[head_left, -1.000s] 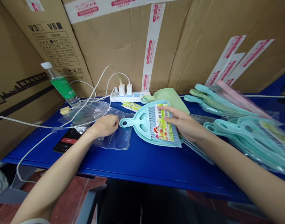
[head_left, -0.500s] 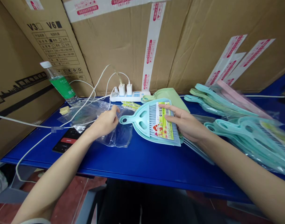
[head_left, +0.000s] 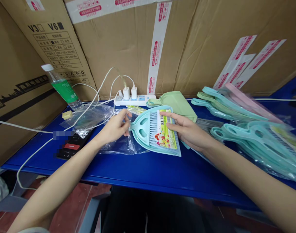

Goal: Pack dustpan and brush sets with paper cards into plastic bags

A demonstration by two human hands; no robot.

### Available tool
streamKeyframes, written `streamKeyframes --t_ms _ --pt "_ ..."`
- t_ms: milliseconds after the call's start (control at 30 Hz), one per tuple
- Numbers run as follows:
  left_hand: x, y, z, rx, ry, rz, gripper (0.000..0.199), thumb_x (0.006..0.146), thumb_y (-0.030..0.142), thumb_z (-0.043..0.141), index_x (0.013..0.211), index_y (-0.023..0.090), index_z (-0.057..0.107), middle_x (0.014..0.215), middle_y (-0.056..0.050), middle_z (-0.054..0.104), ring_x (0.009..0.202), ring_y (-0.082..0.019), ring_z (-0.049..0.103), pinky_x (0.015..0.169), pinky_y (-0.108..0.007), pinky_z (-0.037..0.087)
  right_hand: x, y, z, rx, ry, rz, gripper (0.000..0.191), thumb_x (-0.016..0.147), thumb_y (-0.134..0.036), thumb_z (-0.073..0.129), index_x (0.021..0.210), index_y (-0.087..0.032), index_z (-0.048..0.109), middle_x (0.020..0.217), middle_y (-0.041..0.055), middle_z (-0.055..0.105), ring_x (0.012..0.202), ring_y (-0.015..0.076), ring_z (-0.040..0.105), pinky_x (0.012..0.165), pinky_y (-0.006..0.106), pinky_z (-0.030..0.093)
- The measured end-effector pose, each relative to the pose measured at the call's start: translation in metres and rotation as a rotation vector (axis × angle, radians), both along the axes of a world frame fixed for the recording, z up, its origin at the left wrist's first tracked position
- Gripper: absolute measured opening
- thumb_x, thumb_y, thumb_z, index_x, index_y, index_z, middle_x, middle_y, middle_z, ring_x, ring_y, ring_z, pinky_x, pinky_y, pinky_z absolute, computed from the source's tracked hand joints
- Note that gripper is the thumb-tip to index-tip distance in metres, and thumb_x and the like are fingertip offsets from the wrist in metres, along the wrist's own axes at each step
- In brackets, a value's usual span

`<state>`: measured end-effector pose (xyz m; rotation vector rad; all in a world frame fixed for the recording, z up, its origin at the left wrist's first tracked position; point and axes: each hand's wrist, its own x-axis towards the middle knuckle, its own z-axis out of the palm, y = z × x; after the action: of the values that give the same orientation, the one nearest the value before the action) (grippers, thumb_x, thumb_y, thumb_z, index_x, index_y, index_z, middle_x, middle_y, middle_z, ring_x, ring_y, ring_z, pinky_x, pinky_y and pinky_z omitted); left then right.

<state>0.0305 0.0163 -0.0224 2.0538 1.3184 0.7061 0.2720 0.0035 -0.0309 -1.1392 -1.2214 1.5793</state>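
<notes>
A light-blue dustpan and brush set lies tilted over the blue table, its handle pointing left and its grey bristles toward the right. Across the bristles sits a printed yellow and white card. My right hand grips the set's right side, fingers over the card. At the handle end, my left hand has curled fingers on a clear plastic bag, whose film spreads beneath and around that end. The handle's tip is hidden by my left hand.
Behind stands a green dustpan beside a power strip with white cables. Bagged blue sets and more coloured ones lie right. A bottle and phone are left; cardboard boxes wall the back.
The dustpan and brush set has shifted slightly left, with my right hand moving along. My left hand has moved right onto the handle end, and the bag's edge has spread rightward.
</notes>
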Motion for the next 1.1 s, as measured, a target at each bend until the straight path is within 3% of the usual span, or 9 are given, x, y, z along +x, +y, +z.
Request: streamKeyframes --t_ms 100,200,333,400,467,667,833,933,1100 --pt "0.000 0.001 -0.001 -0.015 -0.021 -0.060 0.015 0.088 0.021 0.039 0.103 0.020 0.038 0.076 0.003 0.058 0.052 -0.008 0.059 0.052 -0.022 0.051 0.000 0.001 -0.003 0.000 -0.006 0.019 0.046 0.088 -0.009 0.050 0.130 -0.027 0.057 0.120 0.0045 0.069 0.102 0.0168 0.068 0.097 0.037 0.052" --pt "-0.001 0.000 0.006 0.088 0.150 -0.051 0.020 0.091 0.022 0.035 0.109 0.019 0.042 0.074 0.001 0.063 0.058 -0.012 0.062 0.061 -0.026 0.053 0.001 0.004 -0.008 0.043 -0.003 0.055 0.049 0.088 -0.010 0.051 0.135 -0.025 0.054 0.123 0.0060 0.068 0.104 0.0178 0.067 0.097 0.039 0.052" --pt "-0.007 0.000 0.020 0.265 0.709 0.289 0.028 0.090 0.018 0.033 0.107 0.015 0.056 0.093 -0.013 0.071 0.088 -0.026 0.069 0.079 -0.040 0.053 0.004 0.006 -0.012 0.072 -0.010 0.083 0.051 0.089 -0.013 0.051 0.138 -0.026 0.051 0.125 0.0069 0.066 0.104 0.0192 0.067 0.095 0.040 0.053" --pt "-0.012 0.000 0.024 0.166 0.961 0.454 0.032 0.088 0.016 0.035 0.106 0.012 0.061 0.100 -0.020 0.071 0.097 -0.033 0.068 0.081 -0.043 0.052 0.005 0.006 -0.012 0.068 -0.015 0.084 0.052 0.089 -0.013 0.050 0.139 -0.028 0.050 0.126 0.0067 0.065 0.104 0.0197 0.067 0.093 0.040 0.054" --pt "-0.016 0.001 0.025 0.058 1.079 0.511 0.032 0.084 0.014 0.040 0.103 0.011 0.066 0.100 -0.023 0.071 0.100 -0.036 0.068 0.082 -0.043 0.052 0.005 0.006 -0.012 0.061 -0.020 0.080 0.052 0.089 -0.013 0.050 0.140 -0.028 0.049 0.126 0.0065 0.065 0.104 0.0200 0.067 0.092 0.040 0.055" --pt "-0.016 0.002 0.026 -0.048 1.070 0.411 0.031 0.080 0.012 0.044 0.095 0.014 0.070 0.094 -0.018 0.074 0.095 -0.031 0.070 0.079 -0.035 0.052 0.005 0.007 -0.011 0.039 -0.026 0.072 0.052 0.090 -0.012 0.050 0.139 -0.028 0.050 0.124 0.0059 0.067 0.105 0.0193 0.066 0.095 0.039 0.053" --pt "-0.013 0.002 0.029 -0.097 0.929 0.248 0.031 0.087 0.019 0.036 0.081 0.019 0.066 0.073 -0.002 0.074 0.063 -0.015 0.069 0.065 -0.023 0.049 0.002 0.004 -0.007 -0.002 -0.036 0.061 0.052 0.091 -0.011 0.047 0.141 -0.027 0.047 0.125 0.0065 0.066 0.105 0.0185 0.066 0.095 0.038 0.054" --pt "-0.013 0.003 0.028 -0.099 0.781 0.171 0.027 0.086 0.019 0.038 0.076 0.018 0.063 0.064 0.001 0.071 0.052 -0.011 0.063 0.059 -0.021 0.045 0.001 0.002 -0.006 0.005 -0.038 0.085 0.053 0.091 -0.012 0.047 0.142 -0.026 0.045 0.127 0.0070 0.065 0.104 0.0186 0.067 0.093 0.038 0.055" --pt "-0.016 0.005 0.025 -0.060 0.782 0.141 0.019 0.081 0.018 0.046 0.081 0.019 0.066 0.065 0.002 0.071 0.057 -0.013 0.065 0.063 -0.023 0.044 0.000 0.002 -0.007 -0.033 -0.046 0.105 0.051 0.091 -0.010 0.047 0.140 -0.024 0.045 0.126 0.0073 0.065 0.104 0.0172 0.066 0.096 0.037 0.053"
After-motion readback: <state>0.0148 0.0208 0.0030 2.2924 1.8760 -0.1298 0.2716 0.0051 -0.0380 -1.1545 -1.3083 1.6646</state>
